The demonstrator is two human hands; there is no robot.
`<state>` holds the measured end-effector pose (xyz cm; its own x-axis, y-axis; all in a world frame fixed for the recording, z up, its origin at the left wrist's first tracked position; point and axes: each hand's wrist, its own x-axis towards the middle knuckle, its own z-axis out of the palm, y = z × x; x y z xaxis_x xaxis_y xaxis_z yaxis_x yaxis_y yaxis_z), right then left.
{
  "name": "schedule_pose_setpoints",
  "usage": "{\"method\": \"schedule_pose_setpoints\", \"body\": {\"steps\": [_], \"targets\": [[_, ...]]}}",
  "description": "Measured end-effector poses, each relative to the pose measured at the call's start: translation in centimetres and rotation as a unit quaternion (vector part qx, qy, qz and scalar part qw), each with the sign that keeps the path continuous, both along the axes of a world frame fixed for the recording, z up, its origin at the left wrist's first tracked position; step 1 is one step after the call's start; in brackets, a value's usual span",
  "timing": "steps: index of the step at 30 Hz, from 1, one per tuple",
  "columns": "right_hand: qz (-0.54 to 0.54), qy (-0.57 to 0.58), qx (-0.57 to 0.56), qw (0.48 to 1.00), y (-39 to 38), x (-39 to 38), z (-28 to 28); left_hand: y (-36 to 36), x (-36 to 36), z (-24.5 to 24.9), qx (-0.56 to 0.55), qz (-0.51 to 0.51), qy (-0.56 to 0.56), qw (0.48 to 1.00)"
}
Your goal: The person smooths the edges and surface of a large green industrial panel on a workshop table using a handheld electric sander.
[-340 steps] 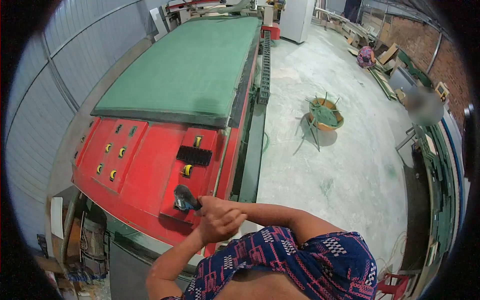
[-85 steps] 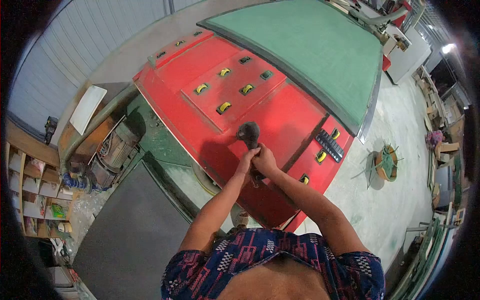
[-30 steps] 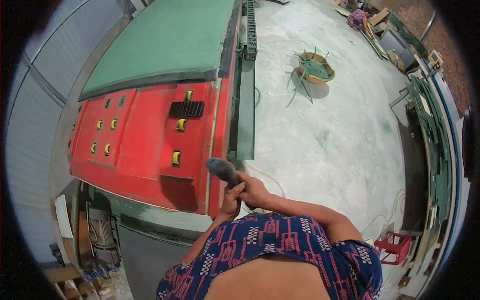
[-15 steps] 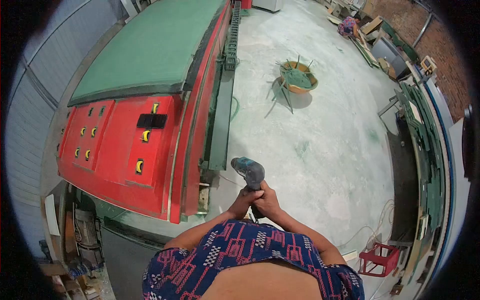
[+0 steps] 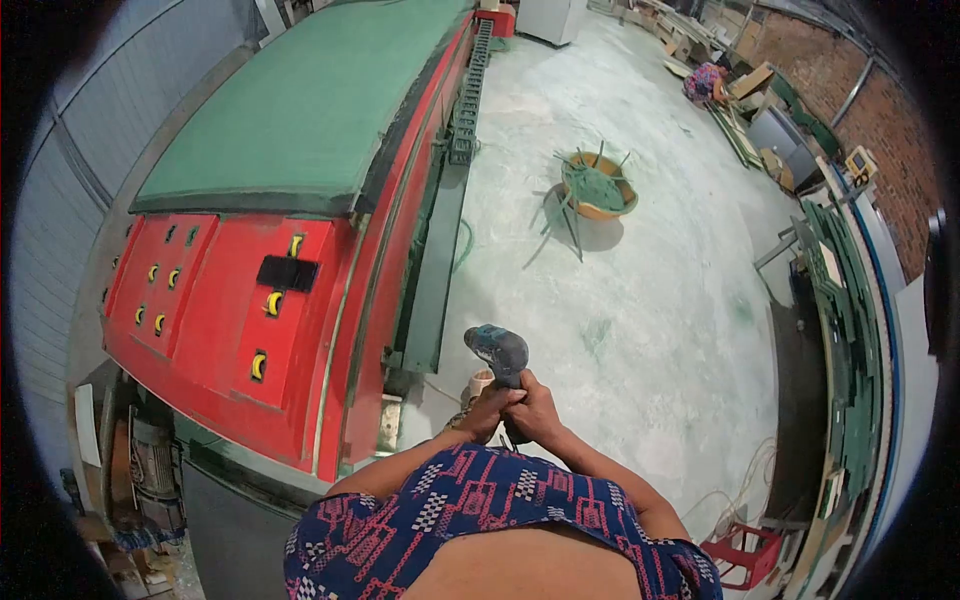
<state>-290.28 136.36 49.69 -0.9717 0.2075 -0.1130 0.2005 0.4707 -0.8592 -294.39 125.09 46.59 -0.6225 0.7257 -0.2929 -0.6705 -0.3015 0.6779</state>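
Observation:
A dark power drill with a blue-marked head (image 5: 499,350) points up and to the left in front of my body. My right hand (image 5: 534,408) is wrapped round its handle. Against the other side of the same handle, my left hand (image 5: 489,412) is closed, its thumb lying near the right hand's fingers. The bottom of the handle is partly hidden by the hands. Just beyond my left hand, a small pale round object (image 5: 481,381) shows in part.
A large red machine (image 5: 230,330) with a green top stands at the left, a black phone-like object (image 5: 288,272) on it. Ahead is a yellow bowl (image 5: 625,205) of green material. Green boards (image 5: 850,330) line the right. A person (image 5: 706,84) crouches far off.
The view has shifted, so the machine's front appears further left and the bowl slightly lower. A pale round object now shows beside my left hand. Both hands keep hold of the drill.

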Motion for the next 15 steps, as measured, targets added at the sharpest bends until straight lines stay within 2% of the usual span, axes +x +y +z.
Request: {"method": "schedule_pose_setpoints", "body": {"steps": [3,7,14,15], "targets": [[0.010,-0.001,0.026,1.000,2.2,-4.2,0.3,2.5,-3.9,0.0,0.022,0.013,-0.025,0.999],[0.032,-0.038,0.036,0.998,5.4,-11.3,2.0,5.5,-10.7,0.5,-0.004,0.022,0.025,0.999],[0.076,0.000,0.012,0.997,8.4,-24.2,3.9,8.1,-22.0,3.7,0.001,0.101,0.058,0.993],[0.096,0.008,0.016,0.995,8.2,-25.7,4.4,8.0,-23.4,3.3,0.038,0.102,0.062,0.992]]}}
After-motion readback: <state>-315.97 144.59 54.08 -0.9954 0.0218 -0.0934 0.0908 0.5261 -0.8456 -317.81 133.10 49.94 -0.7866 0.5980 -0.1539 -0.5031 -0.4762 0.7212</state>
